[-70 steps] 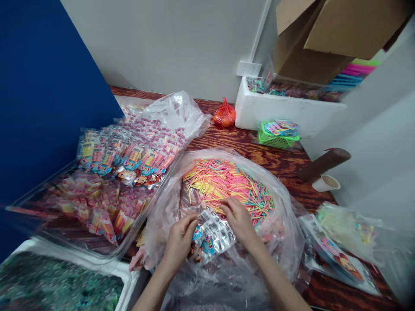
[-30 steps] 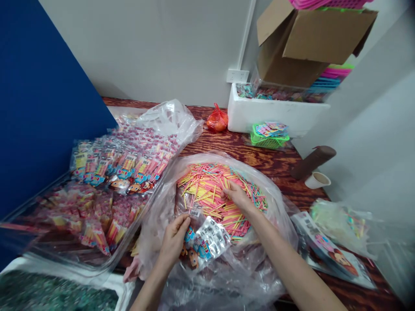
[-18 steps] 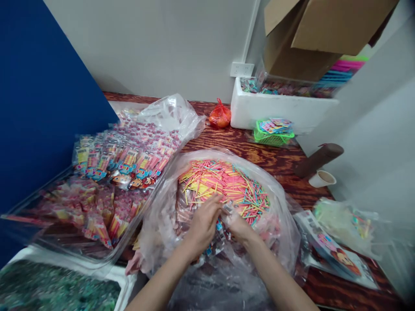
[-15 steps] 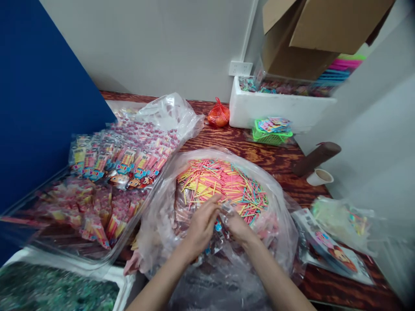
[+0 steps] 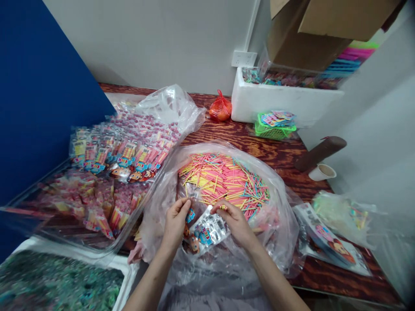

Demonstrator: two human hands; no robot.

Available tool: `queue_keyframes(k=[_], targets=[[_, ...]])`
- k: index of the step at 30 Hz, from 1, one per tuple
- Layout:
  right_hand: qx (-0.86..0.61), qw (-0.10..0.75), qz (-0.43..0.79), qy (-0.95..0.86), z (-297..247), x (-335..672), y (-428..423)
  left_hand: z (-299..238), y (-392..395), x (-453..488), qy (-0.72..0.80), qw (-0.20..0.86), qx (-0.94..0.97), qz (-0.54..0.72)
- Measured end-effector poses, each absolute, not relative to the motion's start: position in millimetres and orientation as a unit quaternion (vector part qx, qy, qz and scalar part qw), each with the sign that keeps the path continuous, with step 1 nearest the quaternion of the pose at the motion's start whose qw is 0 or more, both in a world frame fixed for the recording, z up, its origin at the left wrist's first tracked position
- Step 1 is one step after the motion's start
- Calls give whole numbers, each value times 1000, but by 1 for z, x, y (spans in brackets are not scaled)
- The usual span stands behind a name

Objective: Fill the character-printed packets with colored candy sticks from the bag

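A big clear plastic bag [image 5: 285, 216] lies open in front of me, heaped with thin pink, yellow, green and blue sticks [image 5: 227, 179]. Over its near edge my left hand [image 5: 175, 220] pinches the top corner of a small clear printed packet [image 5: 205, 231] with cartoon pictures. My right hand [image 5: 235, 220] is closed on the packet's other side, fingers curled at its mouth. Whether any sticks are in those fingers is hidden.
A clear tray [image 5: 65, 242] of filled packets [image 5: 126, 153] stands at left beside a blue panel. Behind are a white foam box [image 5: 285, 101], a green basket [image 5: 275, 129], an orange bag [image 5: 220, 110], a brown tube [image 5: 319, 153] and a paper cup [image 5: 322, 172]. Empty packets [image 5: 330, 246] lie right.
My right hand reached into the stick heap, came back and met the left hand over the bag. Both hands then drew toward me and now hold the packet between them.
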State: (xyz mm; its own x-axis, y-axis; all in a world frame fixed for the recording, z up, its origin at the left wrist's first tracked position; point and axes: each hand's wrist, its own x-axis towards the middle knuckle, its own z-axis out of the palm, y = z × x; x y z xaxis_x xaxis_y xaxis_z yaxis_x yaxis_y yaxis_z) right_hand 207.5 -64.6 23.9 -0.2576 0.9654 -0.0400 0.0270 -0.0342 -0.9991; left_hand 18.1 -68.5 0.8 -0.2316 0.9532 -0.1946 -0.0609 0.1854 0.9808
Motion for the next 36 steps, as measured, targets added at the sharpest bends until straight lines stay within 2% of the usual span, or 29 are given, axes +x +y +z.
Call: queue_keyframes(k=[6, 13, 36], targets=[[-448, 412, 551, -571, 21, 210, -68, -1, -66, 15, 592, 496, 387, 504], [-437, 415, 565, -564, 19, 209, -69, 0, -64, 18, 599, 448, 455, 483], [-443, 405, 565, -566, 28, 210, -73, -3, -72, 10, 596, 452, 466, 472]])
